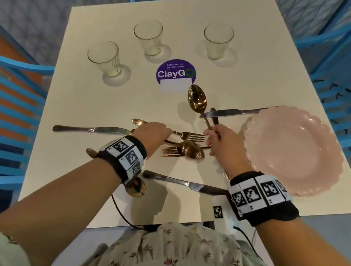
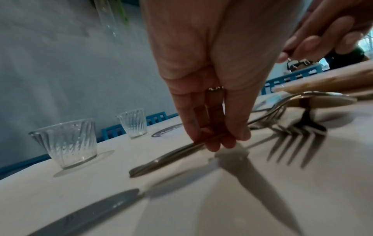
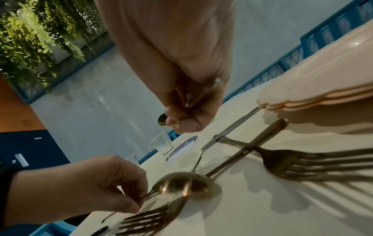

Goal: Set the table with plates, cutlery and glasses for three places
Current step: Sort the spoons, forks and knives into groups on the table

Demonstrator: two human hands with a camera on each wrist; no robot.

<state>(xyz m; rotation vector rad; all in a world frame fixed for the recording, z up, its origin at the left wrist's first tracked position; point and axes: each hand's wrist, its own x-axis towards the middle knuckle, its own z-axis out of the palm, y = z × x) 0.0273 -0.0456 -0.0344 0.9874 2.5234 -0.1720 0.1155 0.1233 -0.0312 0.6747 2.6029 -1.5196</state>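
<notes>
A heap of cutlery lies mid-table in the head view. My right hand grips the handle of a gold spoon and holds it raised, bowl pointing away; the right wrist view shows the same fist. My left hand reaches down and pinches the handle of a gold fork that lies flat, its fingertips on the handle. Pink plates are stacked at the right. Three ribbed glasses stand at the far side.
Another gold spoon and fork lie crossed between my hands. Steel knives lie at the left, by the plates and near the front. A purple sticker marks the centre. Blue chairs surround the table.
</notes>
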